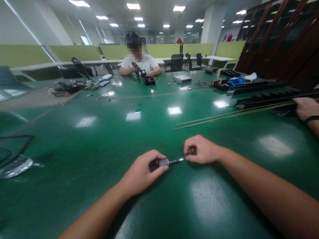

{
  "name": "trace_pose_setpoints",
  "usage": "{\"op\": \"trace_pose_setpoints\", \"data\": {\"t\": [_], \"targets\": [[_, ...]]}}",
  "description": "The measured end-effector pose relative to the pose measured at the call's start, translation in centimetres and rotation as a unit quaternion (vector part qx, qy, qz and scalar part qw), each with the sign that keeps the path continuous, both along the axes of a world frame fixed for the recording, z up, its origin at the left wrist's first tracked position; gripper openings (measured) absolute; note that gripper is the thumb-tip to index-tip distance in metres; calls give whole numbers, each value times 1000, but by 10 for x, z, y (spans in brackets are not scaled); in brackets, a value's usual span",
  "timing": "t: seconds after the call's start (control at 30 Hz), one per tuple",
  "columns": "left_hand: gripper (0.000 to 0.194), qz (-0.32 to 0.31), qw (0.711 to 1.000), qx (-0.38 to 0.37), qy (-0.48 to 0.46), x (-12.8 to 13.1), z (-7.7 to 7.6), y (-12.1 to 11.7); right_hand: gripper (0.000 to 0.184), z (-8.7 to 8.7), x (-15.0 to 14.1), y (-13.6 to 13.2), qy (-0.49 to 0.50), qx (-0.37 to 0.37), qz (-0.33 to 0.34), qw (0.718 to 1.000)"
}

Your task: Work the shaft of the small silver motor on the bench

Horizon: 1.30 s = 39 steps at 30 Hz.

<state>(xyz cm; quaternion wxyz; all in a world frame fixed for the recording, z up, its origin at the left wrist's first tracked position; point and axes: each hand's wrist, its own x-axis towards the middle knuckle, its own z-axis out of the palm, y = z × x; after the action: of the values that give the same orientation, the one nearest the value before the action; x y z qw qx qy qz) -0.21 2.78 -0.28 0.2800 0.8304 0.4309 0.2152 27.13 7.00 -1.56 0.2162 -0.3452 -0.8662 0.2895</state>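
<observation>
My left hand (143, 171) pinches a short grey cylinder (164, 162) between thumb and fingers, just above the green tabletop (99, 172). A thin shiny metal rod (177, 161) extends from the cylinder towards my right hand (203, 150). The fingers of that hand are closed around a small dark spring-like coil (188, 154) at the rod's far end. They partly hide the coil, so I cannot tell whether it sits on the rod or only touches its tip.
Thin brass-coloured rods (211, 119) lie beyond my right hand, under another person's hand (307, 108). Black channel-shaped bars (269, 98) stand at right. Across the table, a co-worker (139, 64) holds a power tool (138, 68). A black cable (18, 136) lies at left.
</observation>
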Motion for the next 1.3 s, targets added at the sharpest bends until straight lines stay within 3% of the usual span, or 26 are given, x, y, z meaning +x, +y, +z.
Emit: {"op": "trace_pose_setpoints", "data": {"t": [0.83, 1.07, 1.3], "targets": [[20, 4, 1000, 5, 6, 1, 1, 0, 8, 2, -7, -3, -3, -19, 11, 1000], [16, -3, 1000, 28, -4, 3, -3, 2, 9, -5, -48, -21, 28, 84, -19, 996], [22, 3, 999, 35, 10, 3, 0, 0, 12, -8, -47, -24, 13, 99, -20, 995]]}}
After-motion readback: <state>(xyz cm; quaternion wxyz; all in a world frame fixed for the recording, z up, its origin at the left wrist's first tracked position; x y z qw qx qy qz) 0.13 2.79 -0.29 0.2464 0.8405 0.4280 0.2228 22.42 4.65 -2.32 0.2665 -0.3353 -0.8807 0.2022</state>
